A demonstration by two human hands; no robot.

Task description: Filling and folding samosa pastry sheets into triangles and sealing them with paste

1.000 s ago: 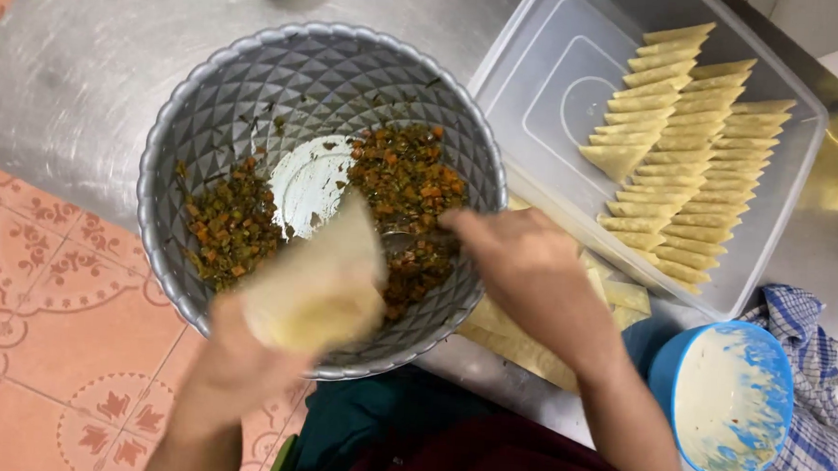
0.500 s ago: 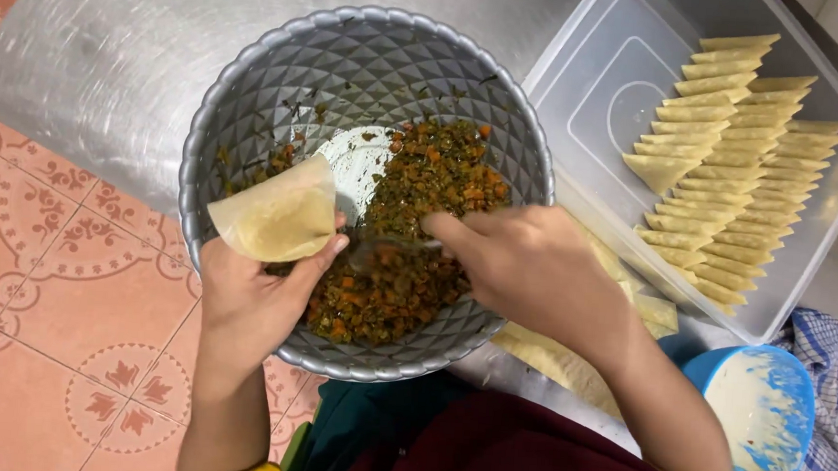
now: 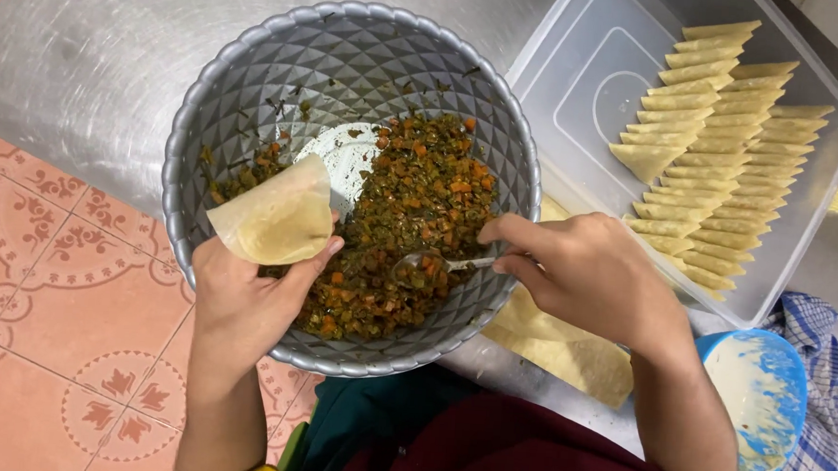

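Observation:
My left hand holds a pale pastry sheet folded into a cone over the near left side of a grey faceted bowl. The bowl contains a brown, green and orange chopped filling, with bare bottom showing at the centre. My right hand grips a metal spoon whose tip lies in the filling near the bowl's front rim.
A clear plastic tub at the right holds rows of folded triangular pastries. Flat pastry sheets lie under my right wrist. A blue bowl of white paste and a checked cloth sit at the lower right. Tiled floor shows left.
My left hand carried the pastry cone back toward the bowl's left rim. My right hand shifted right and drew the spoon through the filling. The view moved so the bowl sits more central.

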